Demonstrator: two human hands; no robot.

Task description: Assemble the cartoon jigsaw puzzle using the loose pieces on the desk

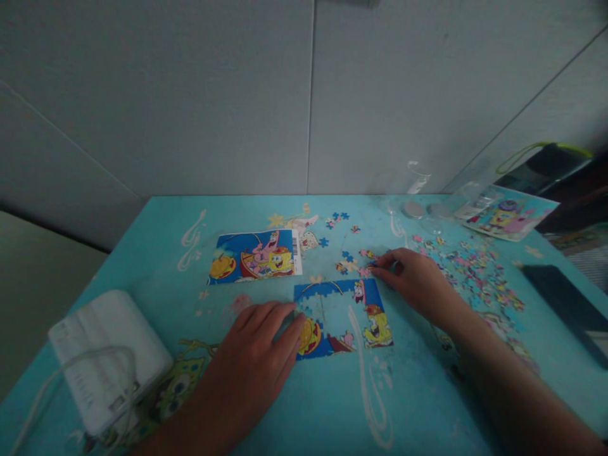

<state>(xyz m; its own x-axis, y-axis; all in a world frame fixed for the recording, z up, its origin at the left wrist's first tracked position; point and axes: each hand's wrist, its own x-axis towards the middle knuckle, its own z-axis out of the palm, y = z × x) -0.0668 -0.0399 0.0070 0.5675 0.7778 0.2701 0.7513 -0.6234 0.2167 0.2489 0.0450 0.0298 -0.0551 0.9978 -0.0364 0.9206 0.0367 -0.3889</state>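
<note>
A partly joined jigsaw puzzle point(377, 326) lies on the table, its frame surrounding a gap in the middle. My left hand point(261, 345) rests at the puzzle's left edge, fingertips touching it, thumb apart and nothing held. Beyond the puzzle's upper right corner, my right hand point(411, 278) has thumb and forefinger pinched on a small puzzle piece, mostly hidden by the fingertips. Several loose pieces point(346, 256) lie beside those fingertips. Behind the puzzle is a printed picture card point(254, 256) showing the same cartoon characters in a boat on blue.
A heap of mixed puzzle pieces point(484, 272) spreads right of my right forearm. Clear containers point(418, 180) and another cartoon card point(510, 215) stand or lie at the back right. A dark flat object point(565, 307) lies far right; a white box-shaped device point(109, 354) with a cable is at left.
</note>
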